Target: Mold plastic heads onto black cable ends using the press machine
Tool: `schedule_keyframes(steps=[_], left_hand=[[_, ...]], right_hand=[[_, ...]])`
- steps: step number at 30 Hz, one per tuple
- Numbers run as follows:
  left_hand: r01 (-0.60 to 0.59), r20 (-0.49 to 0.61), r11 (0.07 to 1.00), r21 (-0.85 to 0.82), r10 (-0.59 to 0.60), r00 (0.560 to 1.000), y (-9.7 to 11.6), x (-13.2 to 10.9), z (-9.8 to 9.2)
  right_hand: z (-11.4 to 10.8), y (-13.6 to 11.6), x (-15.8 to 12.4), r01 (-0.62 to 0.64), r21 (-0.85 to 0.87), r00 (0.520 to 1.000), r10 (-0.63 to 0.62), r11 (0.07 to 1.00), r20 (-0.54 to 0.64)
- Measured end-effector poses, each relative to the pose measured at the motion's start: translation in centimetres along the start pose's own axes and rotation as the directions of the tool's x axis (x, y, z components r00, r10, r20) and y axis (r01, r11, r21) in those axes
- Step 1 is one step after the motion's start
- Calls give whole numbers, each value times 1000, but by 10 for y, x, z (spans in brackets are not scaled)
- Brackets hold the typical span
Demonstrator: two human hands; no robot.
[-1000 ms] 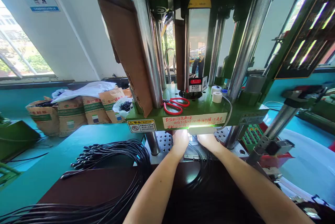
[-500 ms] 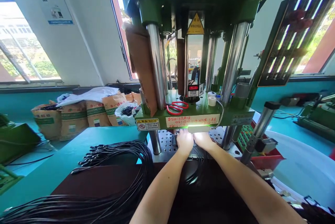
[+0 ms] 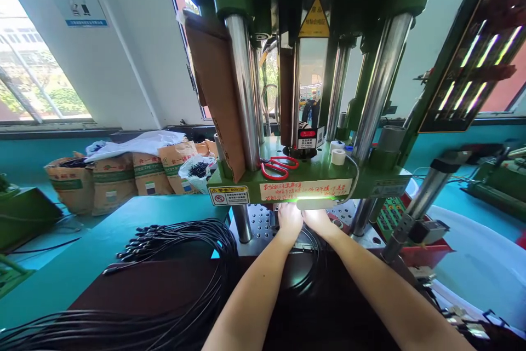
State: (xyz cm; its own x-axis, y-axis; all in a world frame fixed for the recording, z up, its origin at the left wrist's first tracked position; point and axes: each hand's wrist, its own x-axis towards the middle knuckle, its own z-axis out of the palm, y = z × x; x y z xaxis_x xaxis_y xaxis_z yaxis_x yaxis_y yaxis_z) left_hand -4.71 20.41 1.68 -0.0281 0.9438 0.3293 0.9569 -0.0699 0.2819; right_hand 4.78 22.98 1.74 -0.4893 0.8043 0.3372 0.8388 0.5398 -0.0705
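Observation:
Both my arms reach under the green press (image 3: 304, 189), beneath its lit lamp (image 3: 316, 204). My left hand (image 3: 290, 220) is over the perforated metal plate (image 3: 259, 225), its fingers hidden under the press edge and washed out by the light. Close beside it, my right hand (image 3: 316, 222) is in the same glare, with its fingertips hidden too. Black cables (image 3: 312, 263) hang in a loop from between and below my hands over the plate's front edge. What the fingers touch cannot be made out.
A bundle of black cables (image 3: 197, 230) curves over the left table (image 3: 135, 211). Red-handled scissors (image 3: 279, 167) and a white roll (image 3: 338, 156) lie on the press ledge. Steel columns (image 3: 242, 222) flank my arms. At right stand a grey post (image 3: 415, 203) and a red bin (image 3: 427, 253).
The camera view has shifted slightly, bringing the press closer. My hands stay in almost the same place under the lamp, and the cable loop below them has spread a little.

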Motion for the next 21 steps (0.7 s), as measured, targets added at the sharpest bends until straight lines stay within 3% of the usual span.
schedule_keyframes(steps=[5,11,21], left_hand=[[-48,26,999,4,48,999,-8,-3,-9],[-251,123,966,-57,256,959,-32,-9,-15],[-193,227,976,-105,212,950,-34,1,-9]], right_hand=[[-8,8,-7,60,0,998,-60,998,-2],[-8,25,-20,150,5,988,-150,989,39],[6,29,-9,104,-6,992,-103,995,75]])
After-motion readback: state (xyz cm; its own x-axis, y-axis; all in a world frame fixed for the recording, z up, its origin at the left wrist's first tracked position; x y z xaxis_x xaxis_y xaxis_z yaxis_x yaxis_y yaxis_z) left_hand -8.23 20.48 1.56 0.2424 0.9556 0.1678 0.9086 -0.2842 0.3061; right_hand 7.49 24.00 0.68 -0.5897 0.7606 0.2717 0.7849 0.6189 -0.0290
